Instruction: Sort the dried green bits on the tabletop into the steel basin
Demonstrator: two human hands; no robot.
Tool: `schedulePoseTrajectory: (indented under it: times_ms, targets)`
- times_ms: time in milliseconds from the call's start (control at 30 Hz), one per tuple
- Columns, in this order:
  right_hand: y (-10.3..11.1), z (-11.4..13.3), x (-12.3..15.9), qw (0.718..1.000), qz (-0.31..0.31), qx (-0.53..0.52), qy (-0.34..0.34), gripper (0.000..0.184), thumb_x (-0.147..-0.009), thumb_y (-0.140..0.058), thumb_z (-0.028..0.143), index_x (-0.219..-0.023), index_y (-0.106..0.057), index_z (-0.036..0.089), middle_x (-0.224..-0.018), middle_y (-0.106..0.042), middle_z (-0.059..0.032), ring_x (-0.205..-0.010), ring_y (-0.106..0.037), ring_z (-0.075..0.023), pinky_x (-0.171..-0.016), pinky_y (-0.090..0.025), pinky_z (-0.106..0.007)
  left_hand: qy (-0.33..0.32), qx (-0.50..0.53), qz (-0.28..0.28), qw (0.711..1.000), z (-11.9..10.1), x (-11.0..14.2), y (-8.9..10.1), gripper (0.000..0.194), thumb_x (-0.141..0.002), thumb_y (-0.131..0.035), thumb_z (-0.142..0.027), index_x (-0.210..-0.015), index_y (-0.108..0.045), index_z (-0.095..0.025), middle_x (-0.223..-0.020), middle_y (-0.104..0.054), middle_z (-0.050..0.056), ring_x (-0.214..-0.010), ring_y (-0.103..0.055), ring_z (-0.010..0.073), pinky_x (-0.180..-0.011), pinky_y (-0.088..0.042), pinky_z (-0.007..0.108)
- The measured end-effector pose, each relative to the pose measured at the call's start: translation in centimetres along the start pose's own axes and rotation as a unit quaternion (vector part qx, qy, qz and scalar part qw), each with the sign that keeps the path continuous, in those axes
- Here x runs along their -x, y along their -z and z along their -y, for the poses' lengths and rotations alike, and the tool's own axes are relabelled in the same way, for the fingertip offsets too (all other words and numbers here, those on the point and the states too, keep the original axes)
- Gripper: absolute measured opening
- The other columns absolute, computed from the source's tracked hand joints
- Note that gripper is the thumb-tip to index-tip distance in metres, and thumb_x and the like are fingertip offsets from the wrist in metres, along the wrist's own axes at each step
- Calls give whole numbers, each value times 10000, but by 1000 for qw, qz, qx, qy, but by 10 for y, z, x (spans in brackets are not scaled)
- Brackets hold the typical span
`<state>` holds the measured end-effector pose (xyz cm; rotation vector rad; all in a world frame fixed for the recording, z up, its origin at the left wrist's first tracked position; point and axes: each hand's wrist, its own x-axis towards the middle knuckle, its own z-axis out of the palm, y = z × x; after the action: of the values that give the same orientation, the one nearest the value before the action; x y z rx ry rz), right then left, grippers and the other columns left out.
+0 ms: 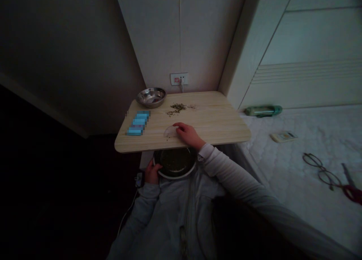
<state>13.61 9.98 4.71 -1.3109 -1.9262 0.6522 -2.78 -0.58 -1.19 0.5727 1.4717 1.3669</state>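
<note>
Head view, centre: my right hand point(188, 135) half-curled, hold unclear. Below, my left hand point(152, 173) clasps a bowl point(177, 176) one-sidedly, so it could tip.

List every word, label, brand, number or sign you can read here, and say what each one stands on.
No text can be read for certain.
Phone-like blue screen: pixelated, unreadable.
Pale device on the bed: any markings are too small and blurred.
Wall socket: a red patch shows, but no legible sign.
</note>
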Motion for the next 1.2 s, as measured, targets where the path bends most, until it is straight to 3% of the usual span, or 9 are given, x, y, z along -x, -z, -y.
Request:
schedulePoseTrajectory:
  times_ms: [267, 667, 933, 1033, 1200]
  targets:
    - [3, 4, 2, 999, 29, 0, 13, 303, -714, -388, 212, -963, -558, 185, -650, -550, 11, -596, -464, -92, -603, -358, -208, -14, -37, -4, 999, -13, 9, -5, 206, -377, -515, -153, -574, -574, -160, -553, -549, -45, -576, -469, 117, -573, -356, 238]
    - [3, 1, 3, 997, 73, -9, 35, 298, -709, -399, 223, -945, -578, 186, -746, -588, -1, -629, -476, -90, -643, -365, -210, -17, -32, 1, 999, -10, 7, -5, 202, -381, -516, -152, -576, -570, -163, -529, -544, -51, -553, -460, 109, -563, -361, 236]
    - [5, 3, 7, 992, 107, -46, 43, 268, -684, -416, 205, -865, -609, 169, -628, -548, 22, -545, -424, -68, -564, -321, -188, -13, -17, 8, 1000, -11, 8, -5, 218, -388, -512, -150, -595, -580, -166, -558, -558, -44, -569, -474, 115, -581, -370, 244]
    - [4, 0, 4, 994, 79, -72, 39, 264, -678, -411, 201, -857, -602, 165, -631, -536, 22, -567, -434, -74, -579, -328, -193, -19, -22, 8, 1000, -9, 7, -4, 201, -388, -517, -149, -580, -575, -165, -544, -546, -46, -579, -480, 122, -588, -372, 248]
    - [0, -8, -2, 995, -48, -81, -26, 312, -697, -378, 227, -957, -533, 149, -564, -477, 32, -536, -428, -88, -555, -336, -207, -14, -19, 0, 1000, -4, 3, -2, 219, -401, -517, -161, -610, -580, -170, -562, -551, -43, -588, -486, 125, -601, -375, 256]
